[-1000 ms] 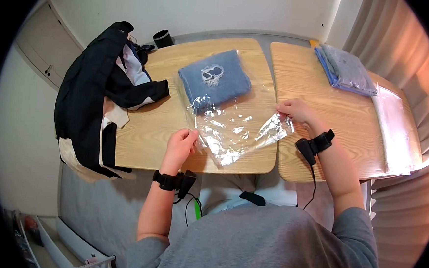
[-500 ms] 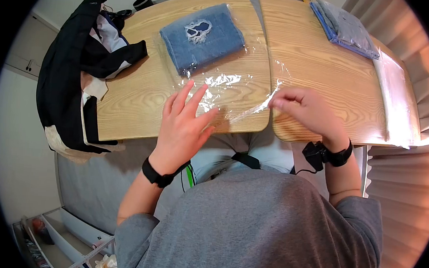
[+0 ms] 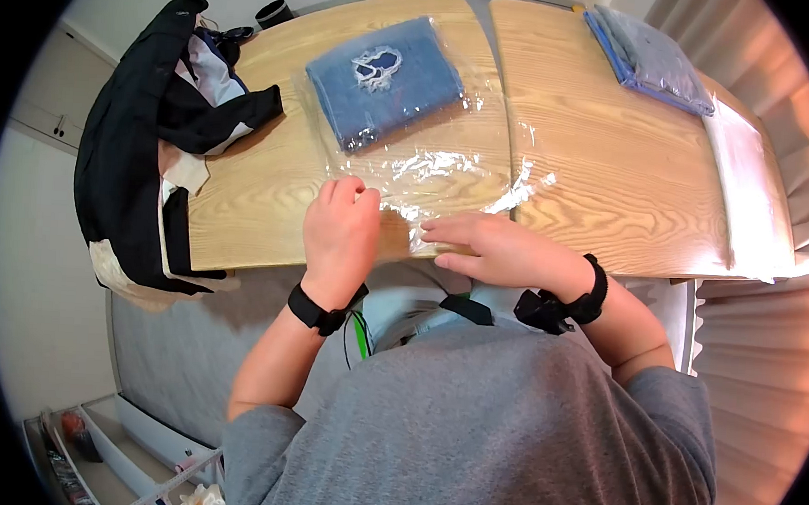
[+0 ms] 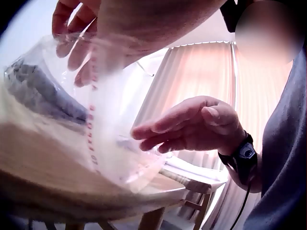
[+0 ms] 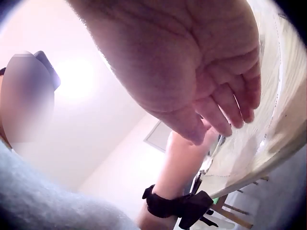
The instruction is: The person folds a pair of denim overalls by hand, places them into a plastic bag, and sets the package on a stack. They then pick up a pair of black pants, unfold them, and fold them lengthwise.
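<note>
While the folded jeans are lying inside the clear plastic bag on the wooden surface, the left hand is pinching the bag's near edge with curled fingers, and the right hand is pressing flat beside it, fingers straight, apparently smoothing the flap.

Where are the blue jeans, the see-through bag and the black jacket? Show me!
blue jeans [image 3: 385, 75], head view, on the folded denim beside the ripped patch.
see-through bag [image 3: 447, 167], head view, on the shiny empty part near the hands.
black jacket [image 3: 118, 166], head view, on the dark cloth hanging over the table's left edge.
</note>
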